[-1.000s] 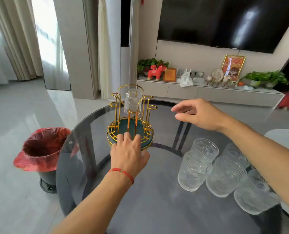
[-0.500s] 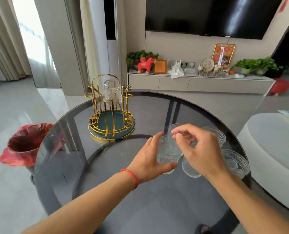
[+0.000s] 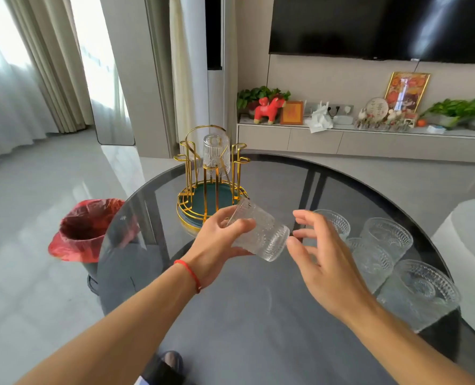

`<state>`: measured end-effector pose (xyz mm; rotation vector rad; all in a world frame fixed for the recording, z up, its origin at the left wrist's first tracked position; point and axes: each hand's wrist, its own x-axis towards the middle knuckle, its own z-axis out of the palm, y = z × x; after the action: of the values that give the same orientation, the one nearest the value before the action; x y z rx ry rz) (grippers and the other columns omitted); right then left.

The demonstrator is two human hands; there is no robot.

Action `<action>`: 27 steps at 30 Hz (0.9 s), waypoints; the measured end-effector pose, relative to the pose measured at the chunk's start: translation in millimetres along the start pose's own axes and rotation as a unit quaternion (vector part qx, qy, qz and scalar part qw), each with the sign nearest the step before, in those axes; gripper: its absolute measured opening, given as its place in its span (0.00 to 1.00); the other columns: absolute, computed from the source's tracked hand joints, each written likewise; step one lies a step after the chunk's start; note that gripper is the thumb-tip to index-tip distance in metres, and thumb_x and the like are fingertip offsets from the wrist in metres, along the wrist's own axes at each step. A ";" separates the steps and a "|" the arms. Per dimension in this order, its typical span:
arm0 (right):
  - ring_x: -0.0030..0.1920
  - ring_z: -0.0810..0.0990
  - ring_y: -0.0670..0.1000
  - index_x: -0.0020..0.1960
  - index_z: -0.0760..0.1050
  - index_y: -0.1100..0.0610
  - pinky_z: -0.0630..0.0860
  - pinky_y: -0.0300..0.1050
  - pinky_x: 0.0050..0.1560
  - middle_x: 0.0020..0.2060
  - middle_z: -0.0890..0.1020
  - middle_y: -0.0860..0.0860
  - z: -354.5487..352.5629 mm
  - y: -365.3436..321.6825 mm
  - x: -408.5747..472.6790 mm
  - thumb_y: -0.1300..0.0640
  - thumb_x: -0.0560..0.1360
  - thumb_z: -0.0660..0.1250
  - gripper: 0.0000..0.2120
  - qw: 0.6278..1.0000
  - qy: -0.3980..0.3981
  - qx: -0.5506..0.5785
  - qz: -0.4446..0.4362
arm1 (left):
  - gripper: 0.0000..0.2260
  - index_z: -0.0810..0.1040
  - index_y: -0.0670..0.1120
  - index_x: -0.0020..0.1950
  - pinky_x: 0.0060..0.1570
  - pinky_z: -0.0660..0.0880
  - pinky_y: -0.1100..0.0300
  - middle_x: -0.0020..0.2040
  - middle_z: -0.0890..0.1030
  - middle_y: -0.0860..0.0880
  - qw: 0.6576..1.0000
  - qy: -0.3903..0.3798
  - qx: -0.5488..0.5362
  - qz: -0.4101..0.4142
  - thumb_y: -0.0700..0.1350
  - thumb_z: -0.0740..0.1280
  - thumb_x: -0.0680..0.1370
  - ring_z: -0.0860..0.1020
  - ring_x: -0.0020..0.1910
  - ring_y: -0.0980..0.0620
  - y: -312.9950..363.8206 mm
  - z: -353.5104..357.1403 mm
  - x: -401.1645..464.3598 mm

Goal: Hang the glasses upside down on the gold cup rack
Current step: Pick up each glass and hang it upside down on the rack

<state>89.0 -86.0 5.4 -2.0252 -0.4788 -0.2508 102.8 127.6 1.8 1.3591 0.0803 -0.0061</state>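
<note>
Glass lies tilted in the left hand's closed fingers; right hand beside it, fingers spread open.

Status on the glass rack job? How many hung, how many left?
Done: one glass hangs upside down on the gold cup rack. In hand: the left hand holds a second glass, tilted on its side above the table; the right hand is open beside it. Left: four glasses stand upright on the table at right.
</note>
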 end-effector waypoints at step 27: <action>0.58 0.87 0.53 0.67 0.80 0.46 0.84 0.46 0.53 0.60 0.87 0.50 32.9 -85.4 146.6 0.52 0.66 0.82 0.30 0.962 0.060 0.261 -0.050 | 0.26 0.73 0.52 0.74 0.74 0.65 0.51 0.73 0.72 0.49 0.815 0.062 0.561 0.131 0.47 0.69 0.76 0.63 0.76 0.48 -36.4 -65.6 44.5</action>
<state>183.1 12.5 111.9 -1.4638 -0.5091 -0.2744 141.8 185.9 -50.0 2.5572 -0.0143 0.3169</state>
